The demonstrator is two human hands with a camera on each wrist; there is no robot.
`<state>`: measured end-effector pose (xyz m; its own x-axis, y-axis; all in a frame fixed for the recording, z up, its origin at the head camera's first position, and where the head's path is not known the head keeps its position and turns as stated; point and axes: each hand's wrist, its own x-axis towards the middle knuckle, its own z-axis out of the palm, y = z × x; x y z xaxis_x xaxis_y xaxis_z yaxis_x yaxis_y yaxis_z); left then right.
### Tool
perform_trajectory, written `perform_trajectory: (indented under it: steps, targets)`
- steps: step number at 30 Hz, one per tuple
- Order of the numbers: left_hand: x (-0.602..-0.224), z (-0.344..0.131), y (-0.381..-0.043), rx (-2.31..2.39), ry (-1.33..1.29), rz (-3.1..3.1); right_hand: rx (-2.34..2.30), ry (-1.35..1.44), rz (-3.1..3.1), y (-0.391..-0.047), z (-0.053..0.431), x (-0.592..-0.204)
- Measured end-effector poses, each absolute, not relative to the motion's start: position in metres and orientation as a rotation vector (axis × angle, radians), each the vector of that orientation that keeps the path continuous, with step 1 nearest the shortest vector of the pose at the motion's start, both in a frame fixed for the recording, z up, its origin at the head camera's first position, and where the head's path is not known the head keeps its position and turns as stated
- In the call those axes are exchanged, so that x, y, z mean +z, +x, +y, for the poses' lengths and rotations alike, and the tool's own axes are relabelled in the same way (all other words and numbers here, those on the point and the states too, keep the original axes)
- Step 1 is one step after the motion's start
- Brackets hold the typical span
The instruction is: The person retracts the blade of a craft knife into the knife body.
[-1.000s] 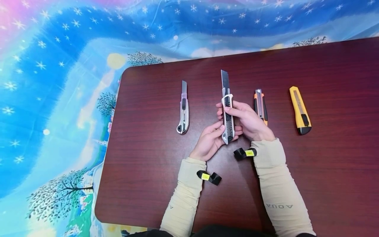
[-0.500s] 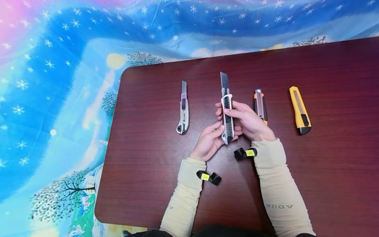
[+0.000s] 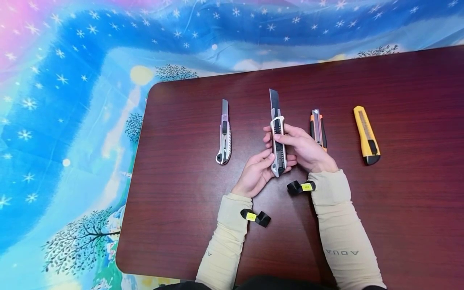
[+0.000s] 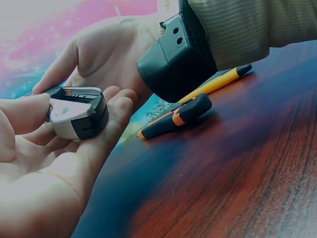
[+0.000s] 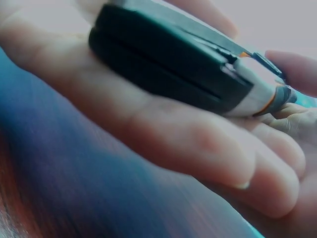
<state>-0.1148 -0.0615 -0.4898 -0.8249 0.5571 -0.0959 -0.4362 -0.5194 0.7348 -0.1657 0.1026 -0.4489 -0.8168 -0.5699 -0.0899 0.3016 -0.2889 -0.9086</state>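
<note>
A white-and-black utility knife (image 3: 278,151) is held in both hands above the table, its wide blade (image 3: 274,100) extended and pointing to the far side. My left hand (image 3: 256,171) grips the lower end, thumb on the side and fingers beneath. Higher up, my right hand (image 3: 308,149) holds the handle with its thumb on the black slider area and fingertips showing past the left side. In the left wrist view the butt end of the utility knife (image 4: 77,116) faces the camera. The right wrist view shows its dark side (image 5: 168,64) lying over fingers.
On the dark red table (image 3: 174,193) lie a purple-and-silver utility knife (image 3: 224,137) with its blade out to the left, an orange-and-black one (image 3: 317,127) just beyond the right hand, and a yellow one (image 3: 367,135) farther right. A patterned blue cloth (image 3: 119,36) hangs behind.
The held knife's blade tip sits slightly lower in the head view than a second ago, and the right thumb has slid slightly toward the butt. Both hands keep their hold.
</note>
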Motion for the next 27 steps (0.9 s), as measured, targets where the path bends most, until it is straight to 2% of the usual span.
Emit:
perform_trajectory:
  steps: [27]
  targets:
    - [-0.4945,-0.0613,-0.1155,2.337,0.193,1.086,-2.090,-0.348,1.432,-0.1660,0.1043,-0.4506]
